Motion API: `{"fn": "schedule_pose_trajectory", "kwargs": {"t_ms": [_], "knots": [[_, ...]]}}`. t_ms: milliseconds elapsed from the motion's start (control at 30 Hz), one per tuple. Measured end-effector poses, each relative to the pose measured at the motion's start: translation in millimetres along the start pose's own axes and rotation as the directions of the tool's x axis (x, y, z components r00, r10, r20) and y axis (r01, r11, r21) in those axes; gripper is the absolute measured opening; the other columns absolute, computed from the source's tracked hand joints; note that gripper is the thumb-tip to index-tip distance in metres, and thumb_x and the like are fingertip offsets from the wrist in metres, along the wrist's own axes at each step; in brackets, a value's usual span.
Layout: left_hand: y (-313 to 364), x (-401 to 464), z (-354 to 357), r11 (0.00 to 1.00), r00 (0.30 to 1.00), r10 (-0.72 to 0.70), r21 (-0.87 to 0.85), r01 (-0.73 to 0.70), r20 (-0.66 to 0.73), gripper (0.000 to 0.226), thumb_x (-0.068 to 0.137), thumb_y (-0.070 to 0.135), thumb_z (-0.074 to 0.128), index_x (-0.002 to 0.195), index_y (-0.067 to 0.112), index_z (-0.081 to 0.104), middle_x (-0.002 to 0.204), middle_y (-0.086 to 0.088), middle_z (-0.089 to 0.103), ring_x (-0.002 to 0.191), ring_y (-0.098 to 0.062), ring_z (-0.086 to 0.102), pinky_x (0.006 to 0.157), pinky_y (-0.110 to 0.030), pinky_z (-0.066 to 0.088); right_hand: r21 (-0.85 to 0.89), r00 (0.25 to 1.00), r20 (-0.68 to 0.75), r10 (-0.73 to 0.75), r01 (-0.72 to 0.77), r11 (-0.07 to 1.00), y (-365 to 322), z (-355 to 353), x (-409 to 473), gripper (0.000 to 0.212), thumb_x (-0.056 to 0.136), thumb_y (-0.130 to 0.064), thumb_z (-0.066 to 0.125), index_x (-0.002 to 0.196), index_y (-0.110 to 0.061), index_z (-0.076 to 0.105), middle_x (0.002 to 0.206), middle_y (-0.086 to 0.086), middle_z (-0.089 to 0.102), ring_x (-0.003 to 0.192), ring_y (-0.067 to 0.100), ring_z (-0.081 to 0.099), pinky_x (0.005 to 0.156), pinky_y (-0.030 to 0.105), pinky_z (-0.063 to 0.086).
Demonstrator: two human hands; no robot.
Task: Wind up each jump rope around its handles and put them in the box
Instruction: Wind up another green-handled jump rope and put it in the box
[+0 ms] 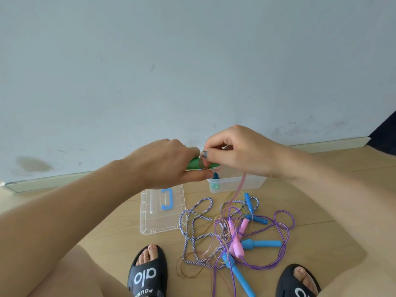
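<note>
While both hands [169, 161] hold green handles [194, 163], five handles [260, 243] lie loose.

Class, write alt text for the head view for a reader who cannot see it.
Two hands wind a thin rope around green handles: left hand grips them, right hand pinches the rope. Below, tangled ropes, a clear box and its lid lie on the floor.

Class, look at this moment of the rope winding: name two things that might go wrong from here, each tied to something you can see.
1. The thin rope the right hand winds onto the green handles, held by the left hand, runs down into the tangled pile; pulling may drag or knot the other ropes.
2. The winding is done right above the box; a slip might drop the loose coil in, unwound.
</note>
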State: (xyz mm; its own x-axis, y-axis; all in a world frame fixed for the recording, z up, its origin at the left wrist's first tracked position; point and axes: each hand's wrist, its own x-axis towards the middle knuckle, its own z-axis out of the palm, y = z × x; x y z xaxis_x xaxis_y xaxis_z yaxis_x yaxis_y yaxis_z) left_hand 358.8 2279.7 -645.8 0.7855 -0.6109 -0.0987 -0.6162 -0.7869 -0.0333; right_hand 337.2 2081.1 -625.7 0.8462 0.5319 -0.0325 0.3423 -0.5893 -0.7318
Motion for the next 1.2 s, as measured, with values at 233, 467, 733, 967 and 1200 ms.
{"fn": "schedule_pose_trajectory", "kwargs": {"t_ms": [233, 467, 733, 967, 1200], "knots": [[-0.4, -5.1, -2.7, 0.988, 0.999, 0.051, -0.147, -0.053, -0.020, 0.047, 0.076, 0.081, 0.027, 0.083, 0.041, 0.051, 0.058, 0.001, 0.055, 0.056, -0.011, 0.056, 0.051, -0.027, 0.041, 0.239, 0.997, 0.022, 0.071, -0.074, 0.968, 3.2, -5.1, -2.7, 0.025, 0.098, -0.019, 0.060, 0.086, -0.002, 0.073, 0.046, -0.016, 0.049, 0.046, 0.001, 0.041, 0.050, 0.009, 0.030], [7.2, -4.4, -4.6, 0.970, 0.999, 0.046, -0.238, -0.046, -0.007, 0.040, 0.075, 0.079, 0.039, 0.065, 0.040, 0.043, 0.049, 0.003, 0.045, 0.048, -0.010, 0.047, 0.045, -0.020, 0.029, 0.204, 0.999, 0.035, 0.031, -0.038, 0.978, -4.8, 1.8, -6.2, 0.024, 0.095, -0.027, 0.062, 0.078, -0.016, 0.074, 0.081, 0.018, 0.065, 0.071, 0.027, 0.055, 0.074, 0.047, 0.047], [9.5, -7.6, -6.1, 0.984, 0.999, 0.048, -0.173, -0.050, -0.010, 0.043, 0.084, 0.071, 0.032, 0.064, 0.034, 0.040, 0.052, -0.002, 0.050, 0.049, -0.016, 0.050, 0.047, -0.026, 0.038, 0.141, 1.000, 0.018, 0.015, -0.018, 0.990, -4.5, 5.6, -6.1, 0.027, 0.095, -0.028, 0.062, 0.073, -0.017, 0.071, 0.069, 0.012, 0.061, 0.062, 0.020, 0.049, 0.063, 0.037, 0.042], [20.7, -14.4, -12.3, 0.882, 0.989, 0.065, -0.456, -0.120, -0.135, 0.040, 0.086, 0.063, 0.041, 0.062, 0.030, 0.044, 0.047, 0.006, 0.039, 0.045, -0.013, 0.038, 0.046, -0.017, 0.028, 0.500, 0.985, -0.040, 0.167, -0.125, 0.857, 14.0, -2.7, 2.0, 0.026, 0.090, -0.027, 0.071, 0.072, -0.017, 0.055, 0.060, -0.001, 0.045, 0.051, 0.012, 0.033, 0.048, 0.024, 0.023], [10.7, -12.1, -13.1, 0.459, 0.962, -0.262, -0.887, 0.052, -0.079, 0.055, 0.088, 0.070, 0.043, 0.056, 0.026, 0.051, 0.055, 0.010, 0.042, 0.050, -0.014, 0.035, 0.051, -0.025, 0.031, 0.352, 0.923, -0.278, 0.265, -0.158, 0.922, 14.4, 38.1, 7.8, 0.050, 0.103, -0.037, 0.048, 0.058, -0.016, 0.051, 0.042, -0.013, 0.042, 0.039, 0.004, 0.035, 0.043, 0.012, 0.028]]}}
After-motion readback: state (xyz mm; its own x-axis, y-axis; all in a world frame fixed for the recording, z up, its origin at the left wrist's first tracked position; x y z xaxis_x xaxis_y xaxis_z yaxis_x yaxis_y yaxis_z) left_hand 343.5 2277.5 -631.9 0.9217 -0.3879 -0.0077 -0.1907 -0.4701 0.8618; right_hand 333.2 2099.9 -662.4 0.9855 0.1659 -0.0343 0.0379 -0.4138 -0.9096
